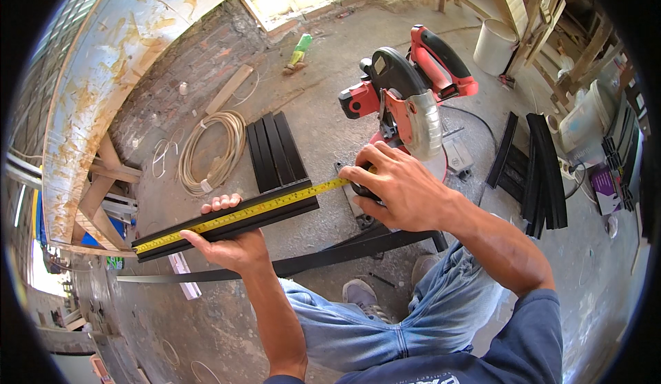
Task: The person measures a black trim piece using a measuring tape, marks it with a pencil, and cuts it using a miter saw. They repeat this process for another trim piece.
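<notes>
A black grooved profile bar lies slanted across my left hand, whose fingers wrap under it with the thumb on top. Along the bar runs the yellow blade of a tape measure, its far end at the bar's left tip. My right hand grips the dark tape measure case just past the bar's right end, and the fingers hide most of it. Beyond that hand stands a red and black miter saw on the floor.
Several black profile pieces lie beside a coiled beige hose. A long black strip crosses the floor below my hands. More black lengths lie at right, near white buckets. A stained board leans at left.
</notes>
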The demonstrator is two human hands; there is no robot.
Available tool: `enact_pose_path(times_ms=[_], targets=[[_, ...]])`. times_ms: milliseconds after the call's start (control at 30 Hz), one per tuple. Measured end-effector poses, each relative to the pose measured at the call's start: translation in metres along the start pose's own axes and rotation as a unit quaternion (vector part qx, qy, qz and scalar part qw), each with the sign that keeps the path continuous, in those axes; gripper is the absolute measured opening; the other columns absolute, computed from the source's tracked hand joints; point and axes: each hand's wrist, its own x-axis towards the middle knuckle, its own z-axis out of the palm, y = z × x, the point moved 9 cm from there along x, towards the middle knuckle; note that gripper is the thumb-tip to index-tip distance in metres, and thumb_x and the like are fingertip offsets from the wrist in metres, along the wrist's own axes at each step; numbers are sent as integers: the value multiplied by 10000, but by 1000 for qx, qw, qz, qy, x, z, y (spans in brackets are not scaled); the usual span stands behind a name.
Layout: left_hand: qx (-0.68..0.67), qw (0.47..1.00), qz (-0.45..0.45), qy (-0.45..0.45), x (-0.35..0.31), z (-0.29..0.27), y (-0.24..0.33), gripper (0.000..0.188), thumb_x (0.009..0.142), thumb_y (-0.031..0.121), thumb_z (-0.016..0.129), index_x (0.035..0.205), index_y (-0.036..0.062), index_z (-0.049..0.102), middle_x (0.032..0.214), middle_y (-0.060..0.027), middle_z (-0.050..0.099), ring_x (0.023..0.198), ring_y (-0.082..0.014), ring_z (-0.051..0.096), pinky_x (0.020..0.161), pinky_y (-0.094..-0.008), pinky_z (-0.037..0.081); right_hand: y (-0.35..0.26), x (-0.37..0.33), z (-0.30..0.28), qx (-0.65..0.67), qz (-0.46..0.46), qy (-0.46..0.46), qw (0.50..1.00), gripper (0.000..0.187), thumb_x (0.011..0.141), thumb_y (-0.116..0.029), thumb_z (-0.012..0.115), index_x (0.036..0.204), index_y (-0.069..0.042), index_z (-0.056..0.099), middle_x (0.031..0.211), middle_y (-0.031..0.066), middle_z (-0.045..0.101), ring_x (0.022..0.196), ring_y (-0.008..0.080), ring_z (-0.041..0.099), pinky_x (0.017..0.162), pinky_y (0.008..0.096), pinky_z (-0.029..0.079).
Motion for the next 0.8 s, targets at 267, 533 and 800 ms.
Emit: enact_pose_path(times_ms=[267, 533, 800], targets=[[-11, 1000, -3, -3, 1, 0, -1, 597, 994, 627, 449, 984, 34, 525, 905, -92, 464, 887, -248, 462, 858, -376, 461, 0, -1, 1, 8, 2, 6, 1000, 396, 832, -153, 695, 1193, -23, 600, 1033, 161, 564, 1022, 327, 571, 884, 432, 492], [-2, 1000, 3, 25, -2, -2, -1, 587, 992, 617, 466, 965, 35, 540, 879, -91, 469, 871, -245, 466, 845, -368, 464, 2, -1, 6, -2, 6, -7, 1000, 419, 834, -155, 697, 1219, -25, 594, 1045, 148, 559, 1020, 310, 564, 880, 431, 494], [1, 1000, 2, 29, -3, -2, -2, 582, 990, 617, 471, 966, 41, 544, 879, -88, 468, 874, -248, 474, 845, -369, 466, 1, 0, 7, 0, 1, -2, 1000, 434, 828, -151, 710, 1227, -28, 590, 1044, 135, 557, 988, 299, 570, 849, 432, 499]])
